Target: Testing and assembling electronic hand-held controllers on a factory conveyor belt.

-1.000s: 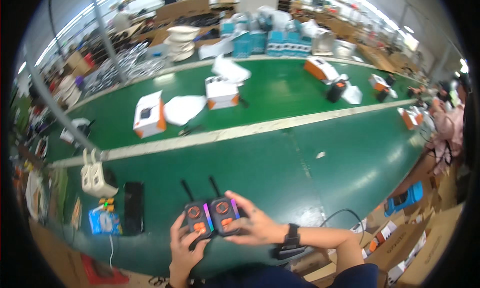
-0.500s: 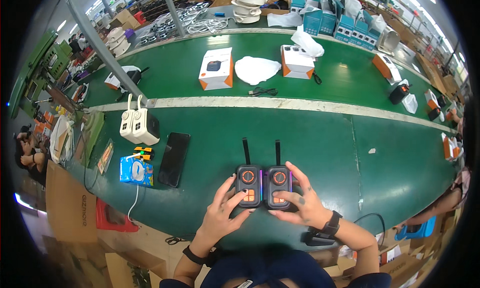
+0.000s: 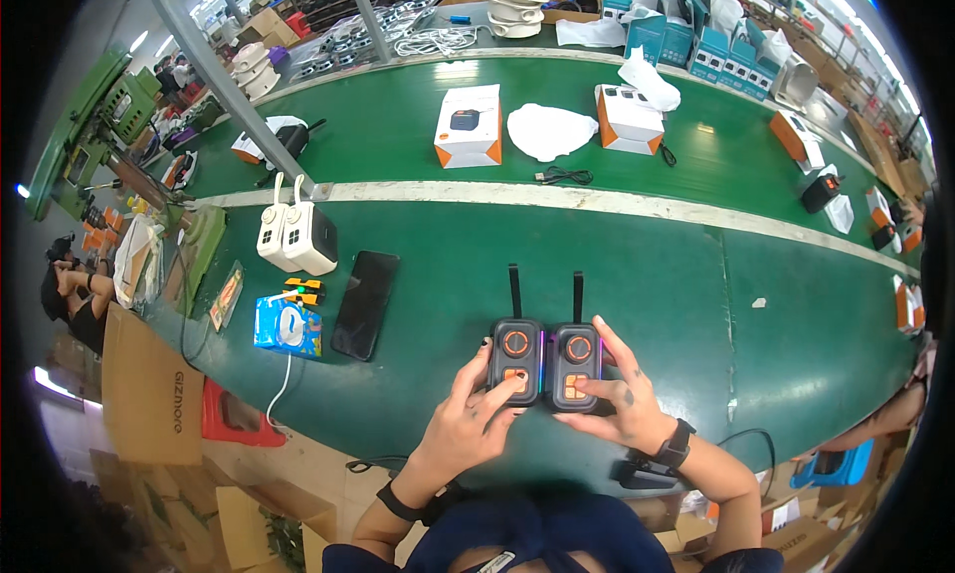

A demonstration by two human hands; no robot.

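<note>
Two small black portable speakers stand side by side on the green table, each with orange buttons, an orange ring and a black strap reaching away from me. My left hand (image 3: 464, 414) grips the left speaker (image 3: 516, 362) by its outer side, thumb on its orange buttons. Around the outer side of the right speaker (image 3: 576, 362) curl the fingers of my right hand (image 3: 629, 402), with that thumb pressed on its buttons. Coloured light strips glow along the speakers' sides. The speakers' undersides are hidden.
Left of the speakers lie a black phone (image 3: 366, 304), a blue box (image 3: 287, 326) with a white cable, and two cream speakers (image 3: 296, 237). Across the pale ledge (image 3: 497, 197) sit white-and-orange boxes (image 3: 470, 125), a white bag (image 3: 550, 132) and a black cable (image 3: 564, 176). Other people sit at both sides.
The whole view has shifted, so things appear farther right. My left thumb has slid slightly to the right across the left speaker's buttons. Both hands keep their hold.
</note>
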